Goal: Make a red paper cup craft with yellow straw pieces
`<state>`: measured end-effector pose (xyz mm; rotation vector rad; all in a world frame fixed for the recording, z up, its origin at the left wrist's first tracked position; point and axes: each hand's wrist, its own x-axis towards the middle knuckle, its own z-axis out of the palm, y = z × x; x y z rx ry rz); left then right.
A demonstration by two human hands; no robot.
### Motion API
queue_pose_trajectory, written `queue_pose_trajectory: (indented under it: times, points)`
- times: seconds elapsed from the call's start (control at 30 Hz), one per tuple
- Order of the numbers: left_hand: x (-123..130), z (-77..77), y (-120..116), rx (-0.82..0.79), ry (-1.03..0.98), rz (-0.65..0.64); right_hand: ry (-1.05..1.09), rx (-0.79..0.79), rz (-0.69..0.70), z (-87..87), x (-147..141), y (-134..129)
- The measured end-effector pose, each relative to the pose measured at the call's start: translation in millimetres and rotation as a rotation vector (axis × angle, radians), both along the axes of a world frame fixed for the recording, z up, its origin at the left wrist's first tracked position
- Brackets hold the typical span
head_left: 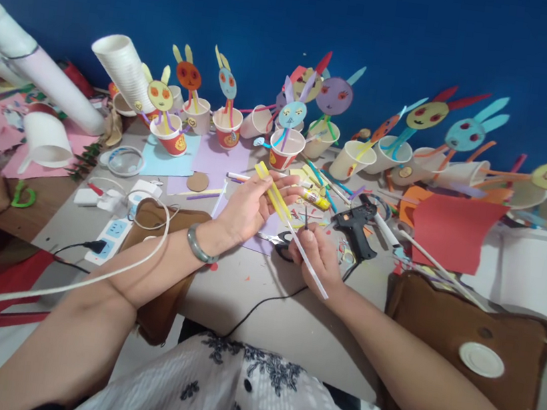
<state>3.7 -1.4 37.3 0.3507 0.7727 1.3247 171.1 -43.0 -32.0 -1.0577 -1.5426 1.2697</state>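
Blouse (227, 404) nearest; beyond it left hand (249, 207) pinches yellow strip (278, 200), long axis slanting down-right toward curled right hand (321, 260), grip unclear.

Yellow strip (279, 200) in left fingers (289, 181)

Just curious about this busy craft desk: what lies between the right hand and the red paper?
The head view shows a glue gun beside the right hand, then a white tube and small scraps before the red paper.

Yellow strip (275, 195) slanted in left hand (246, 213); slanted white strip (307, 260), upright dark tip (307, 218) at right hand (323, 255).
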Motion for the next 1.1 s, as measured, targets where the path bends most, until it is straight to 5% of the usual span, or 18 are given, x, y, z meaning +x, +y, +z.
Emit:
queue_pose_trajectory:
  times: [0.13,0.33,0.43,1.1]
  points:
    - [-4.7,-8.6,1.3,0.082,0.109,-0.095,0.062,0.048,-0.133,5.3,-1.4,5.0]
    - [-8.8,-21.2,-6.4,0.130,0.209,-0.645,0.278,0.023,-0.241,18.6,4.4,16.9]
    - [-8.2,-21.0,-12.0,0.165,0.221,-0.799,0.237,-0.016,-0.239,21.4,11.8,21.1]
    - [-1.8,-22.2,-20.4,0.164,0.361,-0.851,0.188,-0.192,-0.101,23.9,10.3,19.8]
